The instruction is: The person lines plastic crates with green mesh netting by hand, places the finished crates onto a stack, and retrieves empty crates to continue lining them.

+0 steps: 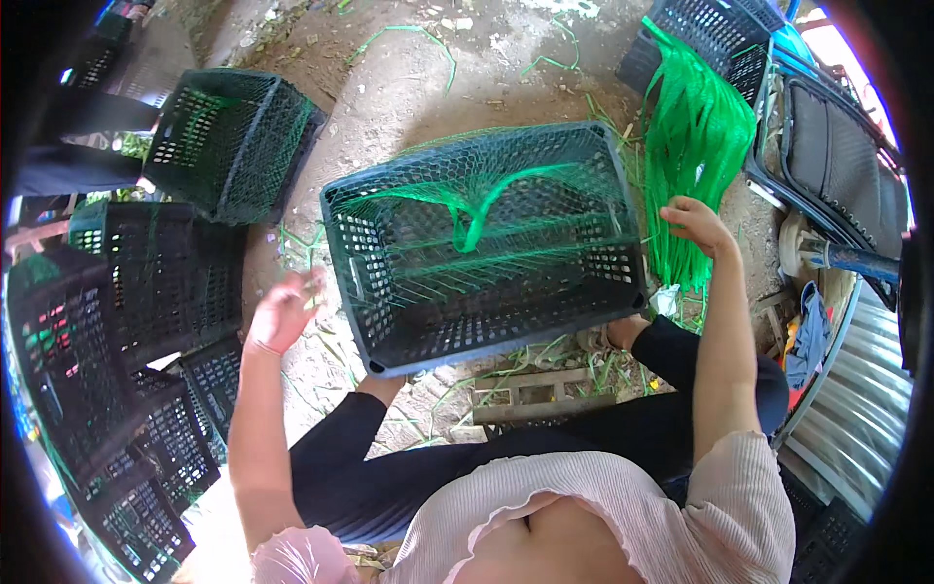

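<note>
A dark plastic crate (503,328) stands before my lower legs, its opening towards me. Green netting (467,182) stretches over its far part, with a gathered green loop (471,233) hanging at the middle. To the left of the crate is my left hand (287,310), slightly blurred, raised with nothing seen in it. My right hand (693,223) is beside the crate's right side, in front of a hanging bundle of bright green plastic strands (693,131). Its fingers are bent; whether they pinch a strand cannot be told.
Another netted crate (233,146) lies at the upper left, above stacked dark crates (171,285). A padded black chair (839,160) stands at the right. A slatted wooden piece (543,394) lies between my legs. Green strands (408,29) are scattered over the dirt ground.
</note>
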Demonstrator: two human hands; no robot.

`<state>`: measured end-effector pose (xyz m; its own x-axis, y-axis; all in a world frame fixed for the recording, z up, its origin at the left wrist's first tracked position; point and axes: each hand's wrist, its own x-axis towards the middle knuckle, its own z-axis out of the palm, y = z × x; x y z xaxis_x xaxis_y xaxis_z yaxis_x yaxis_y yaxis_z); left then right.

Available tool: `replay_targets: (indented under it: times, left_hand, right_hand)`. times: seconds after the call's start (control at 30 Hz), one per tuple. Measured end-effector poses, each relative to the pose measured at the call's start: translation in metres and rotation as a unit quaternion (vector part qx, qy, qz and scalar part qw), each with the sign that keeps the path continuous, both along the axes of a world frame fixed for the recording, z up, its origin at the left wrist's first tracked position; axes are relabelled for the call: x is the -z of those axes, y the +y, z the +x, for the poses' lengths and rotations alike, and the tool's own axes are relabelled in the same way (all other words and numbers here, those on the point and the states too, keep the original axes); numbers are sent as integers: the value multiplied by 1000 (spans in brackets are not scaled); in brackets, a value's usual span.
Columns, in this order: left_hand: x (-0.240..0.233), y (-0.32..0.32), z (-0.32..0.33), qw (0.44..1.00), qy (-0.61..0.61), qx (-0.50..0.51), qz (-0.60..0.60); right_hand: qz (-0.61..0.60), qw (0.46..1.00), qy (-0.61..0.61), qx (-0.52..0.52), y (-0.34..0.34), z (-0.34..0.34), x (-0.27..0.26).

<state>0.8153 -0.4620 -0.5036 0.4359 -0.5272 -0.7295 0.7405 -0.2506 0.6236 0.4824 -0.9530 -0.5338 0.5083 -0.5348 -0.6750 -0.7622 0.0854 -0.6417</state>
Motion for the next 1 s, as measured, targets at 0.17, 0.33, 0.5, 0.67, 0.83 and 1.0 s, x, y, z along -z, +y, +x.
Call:
replay_targets:
  times: [0.17,0.33,0.5,0.67,0.83,1.0]
  left_hand:
    - [9,45,-52,929,-4,-283,-239]
    - [12,56,-126,969,134,-112,-174]
    - [-2,32,-145,894,22,-429,-125]
    - [89,76,-139,913,94,-394,-35]
    - [125,74,-130,907,138,-395,38]
    - [164,19,-134,937,141,-319,37]
  right_hand:
    - [138,874,-358,299,86,12,-15]
    - [354,809,-373,283,159,14,-8]
    - [214,792,-461,337,164,-17,-38]
    - [184,804,-400,399,157,-57,-4]
    - [82,856,-241,450,157,-64,94]
    - [42,892,-317,319,58,-128,257]
